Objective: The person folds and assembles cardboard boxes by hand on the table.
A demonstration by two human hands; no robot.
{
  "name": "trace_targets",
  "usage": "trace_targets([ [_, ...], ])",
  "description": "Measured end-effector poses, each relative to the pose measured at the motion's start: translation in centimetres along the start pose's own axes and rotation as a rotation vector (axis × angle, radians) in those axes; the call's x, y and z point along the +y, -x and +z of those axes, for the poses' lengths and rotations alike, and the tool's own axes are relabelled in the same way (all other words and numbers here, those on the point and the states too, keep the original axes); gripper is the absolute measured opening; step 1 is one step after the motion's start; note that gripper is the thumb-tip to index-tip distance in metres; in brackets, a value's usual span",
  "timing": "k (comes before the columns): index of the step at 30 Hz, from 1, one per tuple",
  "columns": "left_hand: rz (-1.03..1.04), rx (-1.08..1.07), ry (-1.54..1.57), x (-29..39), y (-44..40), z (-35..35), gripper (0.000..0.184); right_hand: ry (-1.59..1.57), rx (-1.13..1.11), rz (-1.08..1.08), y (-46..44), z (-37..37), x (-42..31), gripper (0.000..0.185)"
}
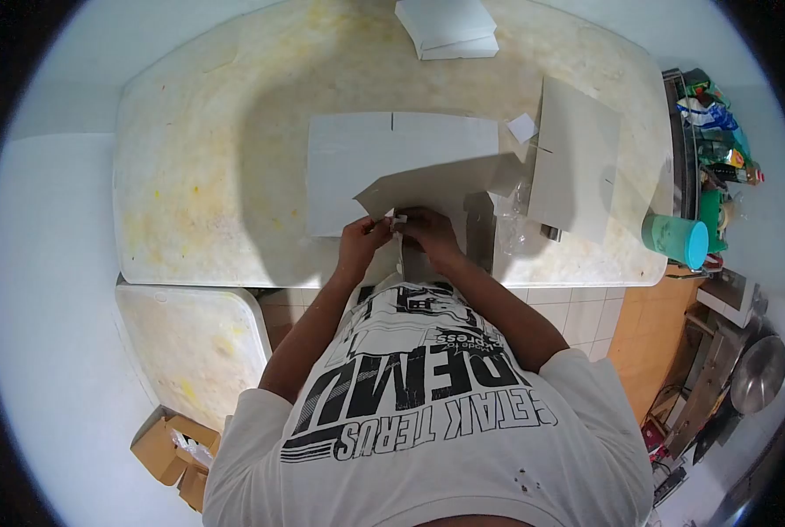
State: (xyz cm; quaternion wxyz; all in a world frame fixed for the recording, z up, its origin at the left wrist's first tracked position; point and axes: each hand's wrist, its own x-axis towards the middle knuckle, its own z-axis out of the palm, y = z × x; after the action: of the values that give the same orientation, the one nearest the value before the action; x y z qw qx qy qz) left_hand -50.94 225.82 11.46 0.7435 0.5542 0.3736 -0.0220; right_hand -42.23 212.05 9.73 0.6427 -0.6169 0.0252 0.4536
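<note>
A bent grey cardboard piece (445,184) stands in front of me at the table's near edge, its flaps raised. My left hand (366,239) is closed in a pinch at the cardboard's near left corner, on a small white piece of paper (398,220). Close beside it, my right hand (432,235) has its fingers bent round the near edge of the cardboard. The fingertips of both hands almost meet, and part of the grip is hidden. Under the cardboard lies a flat white sheet (348,154) with a short dark slit at its far edge.
To the right lie a large grey cardboard sheet (577,167), a small white square (522,128) and clear crumpled plastic (515,220). White boxes (449,31) sit at the table's far edge. A turquoise-lidded container (673,239) stands at the right corner. An open carton (173,448) is lower left.
</note>
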Motion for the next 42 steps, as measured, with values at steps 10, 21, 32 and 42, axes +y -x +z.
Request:
trace_targets([
  [10,-0.034,-0.067,-0.012,0.0,1.1,0.0,0.025,-0.009,0.025,0.095,0.6,0.3,-1.5,0.029],
  [21,0.026,-0.017,-0.241,-1.4,0.2,-0.4,0.021,0.175,0.08,0.133,0.5,0.0,-0.2,0.043],
  [32,0.184,0.191,-0.446,0.3,-2.5,0.5,0.024,0.513,0.068,-0.076,0.1,0.0,0.2,0.024],
  [42,0.252,0.036,-0.36,0.0,0.5,0.8,0.015,0.165,0.081,-0.05,-0.5,-0.8,2.6,0.031],
])
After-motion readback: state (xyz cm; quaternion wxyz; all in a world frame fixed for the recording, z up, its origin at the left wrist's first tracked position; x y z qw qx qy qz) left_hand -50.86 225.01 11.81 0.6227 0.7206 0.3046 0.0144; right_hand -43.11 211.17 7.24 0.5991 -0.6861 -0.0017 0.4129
